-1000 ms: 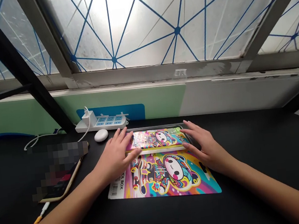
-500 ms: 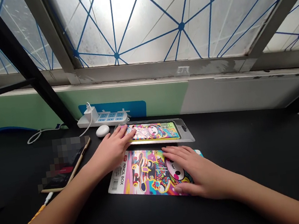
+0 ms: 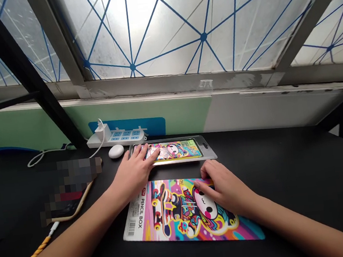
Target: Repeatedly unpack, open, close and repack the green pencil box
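Pencil box card [image 3: 187, 213] flat on the desk [image 3: 289, 181], right hand [image 3: 225, 190] planted on top of it!

Left hand [image 3: 132, 176] reaches forward, its fingers [image 3: 139, 153] spread, tips resting on the printed pencil box [image 3: 174, 150] that sits inside the clear plastic blister tray [image 3: 208, 152]. Over on the right, the fingers [image 3: 204, 180] are curled close together, tips pressing on the card just below its top edge, with no clear pinch. Compared with half a second ago, that right hand has bunched up from a flatter, wider spread, and the card now sits farther from the tray, with a strip of bare desk between them. The tray lies just in front of a white power strip [image 3: 117, 138], with a small white oval case [image 3: 116, 151] near its left end.
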{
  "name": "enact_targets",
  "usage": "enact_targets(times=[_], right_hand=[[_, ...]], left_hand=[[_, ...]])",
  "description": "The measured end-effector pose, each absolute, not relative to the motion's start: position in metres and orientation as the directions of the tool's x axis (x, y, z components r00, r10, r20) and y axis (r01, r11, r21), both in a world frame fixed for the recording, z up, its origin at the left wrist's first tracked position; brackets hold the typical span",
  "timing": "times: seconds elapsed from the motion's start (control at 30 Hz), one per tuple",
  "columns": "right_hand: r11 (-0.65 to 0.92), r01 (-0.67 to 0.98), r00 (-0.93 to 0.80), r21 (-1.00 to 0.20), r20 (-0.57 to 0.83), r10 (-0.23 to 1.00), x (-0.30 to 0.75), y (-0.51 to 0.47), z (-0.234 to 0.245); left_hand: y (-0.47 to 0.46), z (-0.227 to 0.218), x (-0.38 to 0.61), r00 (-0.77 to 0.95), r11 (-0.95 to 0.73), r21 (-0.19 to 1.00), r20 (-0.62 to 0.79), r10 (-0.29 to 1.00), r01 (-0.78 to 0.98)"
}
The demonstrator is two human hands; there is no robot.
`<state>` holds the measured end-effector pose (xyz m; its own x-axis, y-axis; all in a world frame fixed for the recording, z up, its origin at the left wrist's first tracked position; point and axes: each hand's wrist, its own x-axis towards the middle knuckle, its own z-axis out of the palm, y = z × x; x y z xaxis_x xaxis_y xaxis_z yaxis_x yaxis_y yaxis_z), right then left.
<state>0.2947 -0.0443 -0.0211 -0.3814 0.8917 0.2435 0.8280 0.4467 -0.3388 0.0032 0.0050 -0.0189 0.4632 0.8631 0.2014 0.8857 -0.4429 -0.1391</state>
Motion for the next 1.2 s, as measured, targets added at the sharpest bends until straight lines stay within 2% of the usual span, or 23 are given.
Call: enact_targets(times=[0.1, 0.2, 0.33, 0.37, 0.53, 0.73, 0.93, 1.07, 1.2], right_hand=[[0.360, 0.819, -0.294, -0.446, 0.213, 0.932, 0.311, -0.040, -0.014], [0.257, 0.832, -0.183, -0.492, 0.193, 0.964, 0.348, -0.022, -0.005], [0.068, 0.883, -0.109, -0.465, -0.062, 0.992, 0.407, 0.011, 0.000], [0.054, 0.887, -0.099, -0.459, -0.076, 0.992, 0.417, 0.017, -0.001], [0.056, 0.883, -0.056, -0.466, 0.013, 0.998, 0.413, 0.019, -0.005], [0.193, 0.862, -0.172, -0.470, 0.087, 0.981, 0.367, 0.000, -0.013], [0.131, 0.841, -0.143, -0.525, 0.018, 0.990, 0.384, 0.011, -0.015], [0.059, 0.850, -0.087, -0.524, -0.029, 0.996, 0.403, 0.017, -0.013], [0.025, 0.863, -0.066, -0.504, -0.064, 0.996, 0.413, 0.018, -0.008]], left_hand=[[0.008, -0.015, -0.007, 0.493, -0.477, -0.131, 0.162, 0.855, 0.869], [0.009, -0.012, -0.018, 0.530, -0.517, -0.120, 0.131, 0.838, 0.847], [0.009, -0.012, -0.022, 0.556, -0.547, -0.100, 0.132, 0.820, 0.831], [0.009, -0.013, -0.022, 0.569, -0.561, -0.095, 0.136, 0.811, 0.823], [0.006, -0.015, -0.017, 0.634, -0.632, -0.069, 0.156, 0.757, 0.772], [-0.006, -0.009, -0.004, 0.661, -0.662, -0.070, 0.190, 0.726, 0.746], [-0.009, -0.012, 0.030, 0.651, -0.646, -0.118, 0.259, 0.713, 0.754], [-0.009, -0.016, 0.036, 0.684, -0.657, -0.191, 0.230, 0.692, 0.729], [-0.009, -0.013, 0.023, 0.720, -0.694, -0.190, 0.177, 0.672, 0.694]])
